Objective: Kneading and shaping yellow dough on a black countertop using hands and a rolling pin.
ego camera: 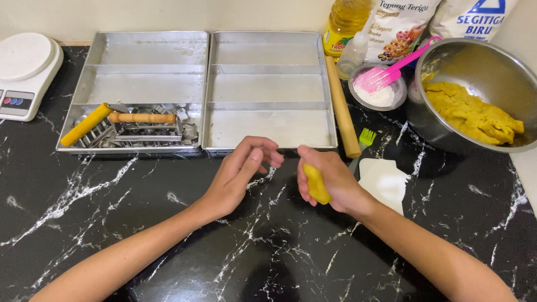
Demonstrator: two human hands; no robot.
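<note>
Yellow dough lump (316,184) in right hand (333,179)

Under both hands lies a glossy black marble-look countertop (268,251) veined in white. The right hand (330,179) closes on a smooth, matt yellow dough piece (316,184); just right of it lies a matt white plastic scraper (386,182). Beyond the left hand (240,173) sit two dull, brushed metal baking trays (268,84) (lightly dusted). Right of the hands, a shiny steel mixing bowl (475,61) holds rough, crumbly dough, with a bare wooden rolling pin (342,109) near.
</note>
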